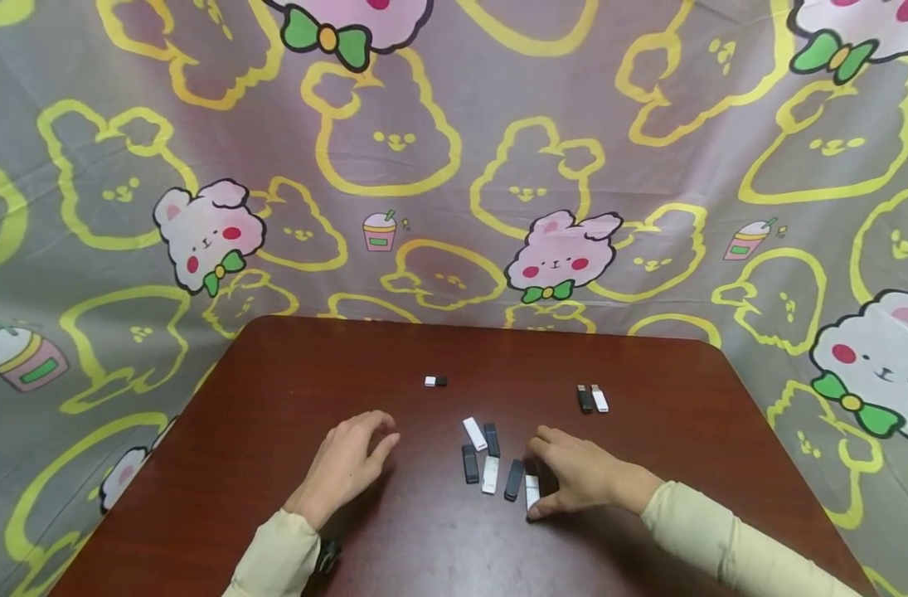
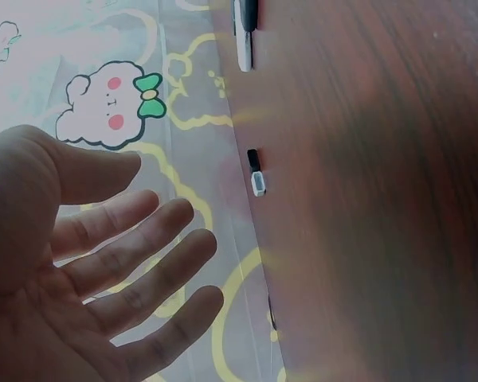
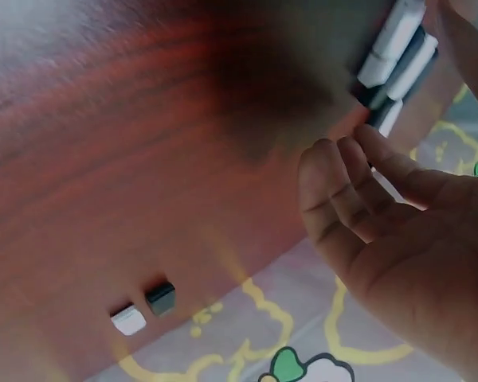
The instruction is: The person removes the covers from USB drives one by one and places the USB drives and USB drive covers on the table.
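In the head view my right hand (image 1: 576,473) reaches over a white USB flash drive (image 1: 532,491) at the right end of a loose cluster. Its thumb is at the drive's near end, fingers bent beyond the far end. A gap shows between thumb and fingertips in the right wrist view, beside several drives (image 3: 397,36). Left of that drive lies a dark flash drive (image 1: 513,481), then a white one (image 1: 490,475) and a dark one (image 1: 470,464). Behind them are another white drive (image 1: 474,434) and a dark one (image 1: 492,440). My left hand (image 1: 349,460) hovers left of the cluster, fingers loosely bent, holding nothing.
Two small pieces, one white (image 1: 429,381) and one black (image 1: 442,381), lie end to end farther back. At the back right, a dark drive (image 1: 585,400) and a white drive (image 1: 599,400) lie side by side, metal plugs showing. A patterned curtain (image 1: 439,274) hangs behind the brown table (image 1: 312,356).
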